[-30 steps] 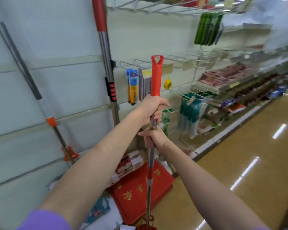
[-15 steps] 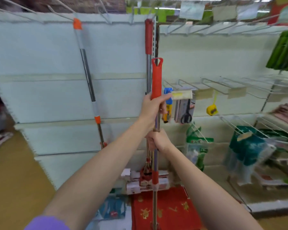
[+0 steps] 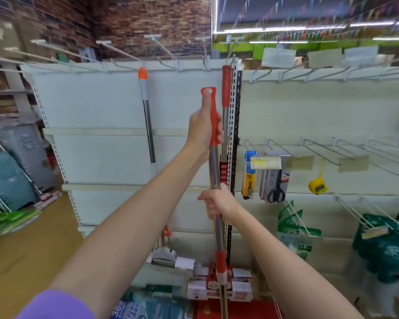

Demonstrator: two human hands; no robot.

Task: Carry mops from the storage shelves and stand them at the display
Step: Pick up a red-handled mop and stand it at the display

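Head-camera view of a shop aisle: a person holds a mop (image 3: 214,162) upright in front of a white display panel (image 3: 101,107), its pole nearly vertical. The left hand (image 3: 203,125) grips the red handle sleeve near the top, fingers wrapped round it and thumb running up toward the hanging loop. The right hand (image 3: 218,204) grips the metal pole lower down, fingers curled tightly round it. The mop's lower end runs out of the bottom of the picture, so whether it rests on the floor cannot be told.

Two mops already stand at the panel: an orange-tipped mop (image 3: 147,125) leaning against the white board to the left, and a second red-handled mop (image 3: 226,107) just behind the held one, against the perforated upright (image 3: 236,116). Their boxed heads (image 3: 219,286) sit at the foot of the shelving.

Judged from this, the carrying part of the current trip appears done, while the placing is not: the mop is at the display but both hands hold it. Whether more mops wait in storage cannot be seen. Scissors (image 3: 277,192) and a yellow tape measure (image 3: 317,185) hang on hooks to the right.
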